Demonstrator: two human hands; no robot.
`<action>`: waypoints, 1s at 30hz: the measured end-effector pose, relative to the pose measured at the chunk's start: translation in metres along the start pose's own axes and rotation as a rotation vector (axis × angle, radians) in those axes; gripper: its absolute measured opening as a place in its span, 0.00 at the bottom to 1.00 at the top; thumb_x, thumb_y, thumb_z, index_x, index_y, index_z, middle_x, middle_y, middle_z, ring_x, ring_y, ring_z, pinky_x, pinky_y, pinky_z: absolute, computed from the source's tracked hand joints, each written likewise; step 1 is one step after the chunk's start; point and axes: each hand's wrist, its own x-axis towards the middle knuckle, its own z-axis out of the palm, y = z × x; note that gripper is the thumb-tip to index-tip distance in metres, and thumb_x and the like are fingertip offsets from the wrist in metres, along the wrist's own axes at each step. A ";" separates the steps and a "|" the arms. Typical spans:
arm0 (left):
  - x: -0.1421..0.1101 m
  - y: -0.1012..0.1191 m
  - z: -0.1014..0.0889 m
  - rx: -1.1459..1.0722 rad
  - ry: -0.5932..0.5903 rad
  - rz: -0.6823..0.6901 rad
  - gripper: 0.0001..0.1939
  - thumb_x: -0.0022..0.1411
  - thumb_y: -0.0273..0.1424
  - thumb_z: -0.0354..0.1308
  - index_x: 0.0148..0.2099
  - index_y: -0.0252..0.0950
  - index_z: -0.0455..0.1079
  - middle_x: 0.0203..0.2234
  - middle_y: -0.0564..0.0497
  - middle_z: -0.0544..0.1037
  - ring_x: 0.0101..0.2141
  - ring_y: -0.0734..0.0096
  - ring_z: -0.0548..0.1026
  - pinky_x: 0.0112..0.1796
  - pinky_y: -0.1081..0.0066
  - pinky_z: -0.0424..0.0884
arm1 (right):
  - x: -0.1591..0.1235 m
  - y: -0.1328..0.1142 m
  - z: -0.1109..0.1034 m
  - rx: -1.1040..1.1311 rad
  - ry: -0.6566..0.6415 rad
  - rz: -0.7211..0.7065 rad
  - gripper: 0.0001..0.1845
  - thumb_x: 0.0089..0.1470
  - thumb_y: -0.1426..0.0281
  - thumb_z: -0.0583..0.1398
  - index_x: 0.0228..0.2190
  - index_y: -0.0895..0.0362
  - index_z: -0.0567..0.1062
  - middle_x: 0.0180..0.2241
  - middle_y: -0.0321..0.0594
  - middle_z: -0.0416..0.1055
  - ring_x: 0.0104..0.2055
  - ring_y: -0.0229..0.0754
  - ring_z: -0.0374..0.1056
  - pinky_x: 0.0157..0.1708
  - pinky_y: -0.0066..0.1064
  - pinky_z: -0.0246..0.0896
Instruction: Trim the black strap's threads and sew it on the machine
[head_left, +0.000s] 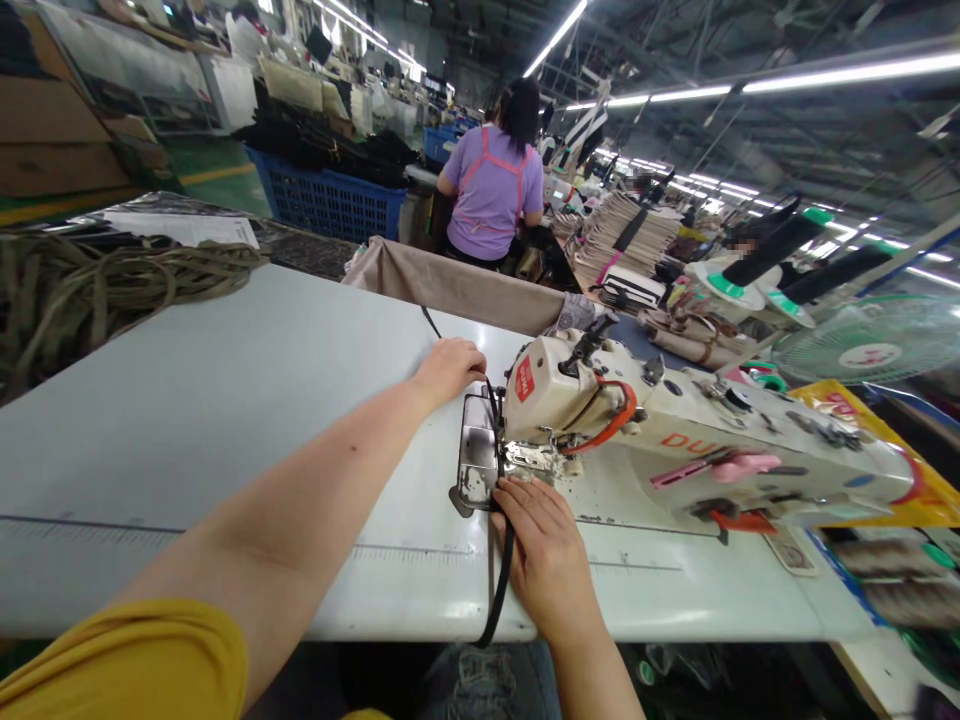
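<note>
A cream sewing machine (675,440) stands on the white table (225,400). A narrow black strap (501,570) runs under its needle head, over the metal plate (476,450), and hangs off the table's front edge. My left hand (450,368) is closed on the strap behind the needle, at the far side. My right hand (544,545) lies over the strap in front of the needle, fingers pressed down on it beside the plate.
A heap of olive straps (97,290) lies at the table's far left. A person in a purple shirt (495,180) sits ahead, back turned, by a blue crate (330,200). Stacked goods, thread cones (757,260) and a fan (870,345) crowd the right.
</note>
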 end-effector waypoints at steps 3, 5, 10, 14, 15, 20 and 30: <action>0.000 -0.003 -0.002 0.013 0.062 -0.030 0.11 0.56 0.37 0.73 0.26 0.42 0.77 0.27 0.47 0.76 0.38 0.57 0.73 0.45 0.61 0.63 | 0.001 0.000 0.000 -0.003 -0.001 0.001 0.15 0.68 0.73 0.58 0.54 0.55 0.77 0.53 0.47 0.80 0.56 0.50 0.76 0.62 0.53 0.68; 0.001 -0.006 -0.003 0.009 0.108 -0.050 0.12 0.56 0.37 0.73 0.25 0.41 0.76 0.27 0.48 0.75 0.38 0.57 0.73 0.46 0.61 0.63 | 0.001 0.001 0.000 0.000 0.004 -0.002 0.16 0.68 0.73 0.58 0.54 0.54 0.77 0.53 0.47 0.80 0.56 0.50 0.76 0.62 0.53 0.69; 0.002 -0.011 -0.010 -0.003 0.207 -0.093 0.13 0.56 0.34 0.74 0.23 0.41 0.75 0.25 0.48 0.74 0.39 0.56 0.73 0.45 0.61 0.62 | 0.001 0.001 0.000 0.003 -0.006 -0.001 0.17 0.68 0.73 0.58 0.56 0.53 0.77 0.54 0.47 0.79 0.56 0.50 0.76 0.62 0.54 0.69; 0.002 -0.016 -0.018 0.014 0.263 -0.124 0.13 0.53 0.28 0.75 0.23 0.40 0.75 0.24 0.48 0.73 0.40 0.55 0.72 0.44 0.62 0.60 | 0.000 0.001 0.000 0.001 -0.012 0.001 0.16 0.69 0.72 0.58 0.55 0.54 0.77 0.55 0.47 0.79 0.57 0.51 0.75 0.62 0.54 0.69; 0.002 -0.017 -0.019 0.022 0.276 -0.132 0.12 0.52 0.26 0.75 0.23 0.40 0.75 0.24 0.48 0.73 0.40 0.55 0.71 0.44 0.62 0.60 | 0.000 0.001 0.000 0.001 -0.010 0.001 0.16 0.69 0.72 0.58 0.55 0.54 0.77 0.54 0.47 0.79 0.57 0.51 0.75 0.62 0.54 0.69; 0.002 -0.022 -0.027 0.068 0.332 -0.178 0.13 0.50 0.23 0.75 0.24 0.40 0.75 0.25 0.48 0.74 0.40 0.54 0.70 0.45 0.62 0.59 | 0.001 0.001 0.000 0.004 0.009 -0.007 0.16 0.69 0.72 0.58 0.55 0.54 0.76 0.53 0.47 0.79 0.56 0.51 0.76 0.61 0.54 0.69; -0.002 -0.021 -0.046 0.222 0.389 -0.330 0.09 0.60 0.28 0.70 0.29 0.40 0.75 0.34 0.46 0.78 0.46 0.51 0.71 0.50 0.56 0.60 | 0.002 0.003 0.001 -0.025 0.019 -0.048 0.15 0.69 0.72 0.58 0.54 0.55 0.76 0.53 0.46 0.80 0.56 0.50 0.75 0.61 0.51 0.68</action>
